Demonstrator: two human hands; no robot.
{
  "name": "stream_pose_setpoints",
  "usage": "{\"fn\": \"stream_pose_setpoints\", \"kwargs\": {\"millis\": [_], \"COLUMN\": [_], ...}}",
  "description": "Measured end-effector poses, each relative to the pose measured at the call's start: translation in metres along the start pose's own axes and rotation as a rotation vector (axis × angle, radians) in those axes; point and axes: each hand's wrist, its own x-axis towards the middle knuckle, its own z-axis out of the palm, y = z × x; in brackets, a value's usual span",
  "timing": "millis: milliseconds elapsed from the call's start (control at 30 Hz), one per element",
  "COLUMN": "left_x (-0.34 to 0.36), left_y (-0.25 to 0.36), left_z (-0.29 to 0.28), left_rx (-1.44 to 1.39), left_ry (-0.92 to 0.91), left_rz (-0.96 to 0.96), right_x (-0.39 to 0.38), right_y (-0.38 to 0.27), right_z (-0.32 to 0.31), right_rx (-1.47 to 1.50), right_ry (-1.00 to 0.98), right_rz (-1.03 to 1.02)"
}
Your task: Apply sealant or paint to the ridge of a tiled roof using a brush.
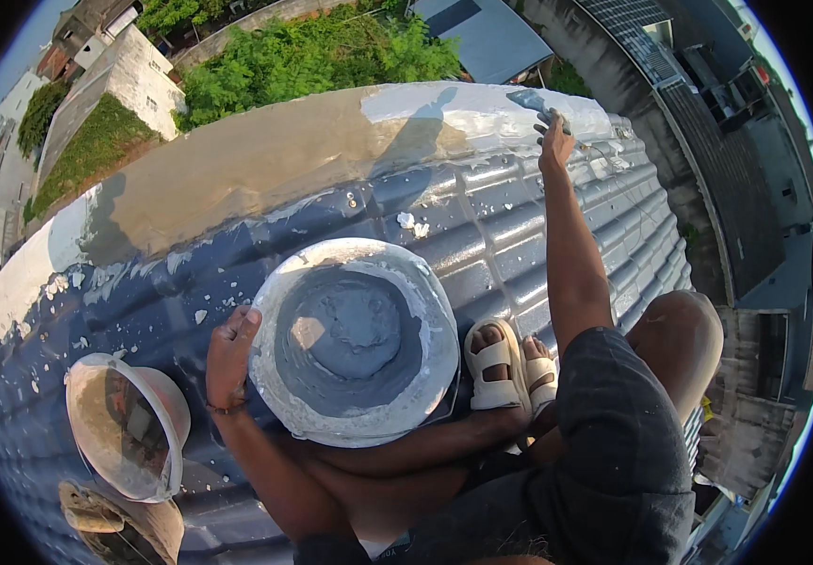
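My right hand (555, 139) is stretched out toward the far right, closed round the handle of a putty knife (526, 99) with a wide, flat, grey-smeared end. That end is at the white-coated ridge (482, 102) of the roof; whether it touches the surface I cannot tell. Close to my lap stands a round bucket (369, 426), its rim crusted white, with thick grey paste (355, 330) inside. My left hand (229, 356) grips the bucket's left rim, fingers curled and partly hidden, thumb at the edge.
Dark blue roof tiles (444, 235) slope around me, dotted with white crumbs. Brown-grey coating (256, 165) covers the ridge's middle. A second, pale bucket (176, 400) stands at left, beside a hat-like tan thing (96, 513). My sandalled feet (496, 363) rest right of the bucket. Beyond the roof edge is a drop.
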Motion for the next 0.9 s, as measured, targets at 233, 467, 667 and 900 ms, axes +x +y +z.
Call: {"fn": "stream_pose_setpoints", "kwargs": {"millis": [233, 467, 667, 900], "left_x": [-0.001, 0.005, 0.008, 0.005], "left_y": [0.007, -0.011, -0.026, -0.015], "left_z": [0.0, -0.013, -0.021, -0.017], "left_rx": [-0.09, -0.126, -0.037, -0.154], "left_ry": [-0.002, -0.011, 0.043, -0.047], "left_rz": [-0.11, -0.209, -0.194, -0.225], "right_x": [0.065, 0.064, 0.058, 0.092], "right_y": [0.087, 0.088, 0.046, 0.072], "right_z": [-0.023, 0.013, 0.054, 0.007], "right_rx": [-0.488, -0.879, -0.302, 0.018], "right_ry": [-0.085, -0.192, -0.521, -0.215], "right_rz": [-0.06, -0.341, -0.168, -0.005]}}
